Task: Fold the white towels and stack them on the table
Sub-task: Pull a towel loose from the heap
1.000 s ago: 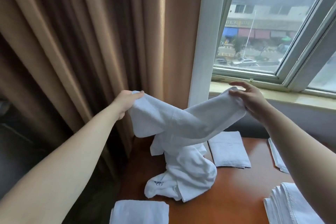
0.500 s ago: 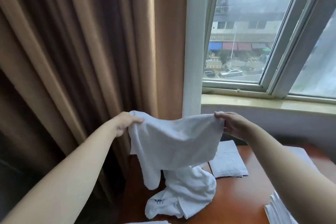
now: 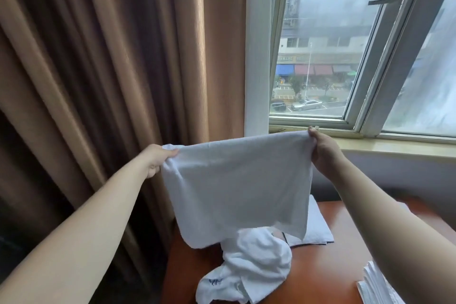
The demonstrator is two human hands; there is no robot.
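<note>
A white towel (image 3: 237, 185) hangs spread out in the air above the table. My left hand (image 3: 158, 159) pinches its top left corner and my right hand (image 3: 323, 150) pinches its top right corner. Its lower edge hangs just above a crumpled heap of white towels (image 3: 249, 269) lying on the brown wooden table (image 3: 325, 269). Behind the hanging towel, a folded white towel (image 3: 318, 227) lies flat on the table, partly hidden. A stack of folded white towels (image 3: 377, 286) sits at the bottom right, mostly covered by my right forearm.
Brown curtains (image 3: 111, 69) hang close on the left, reaching down past the table's left edge. A window (image 3: 345, 57) with a pale sill (image 3: 394, 142) runs behind the table, with a wall below it.
Both hands have lifted the towel free of the heap and pulled its top edge taut, so it now hangs flat. The view has tilted up toward the window.
</note>
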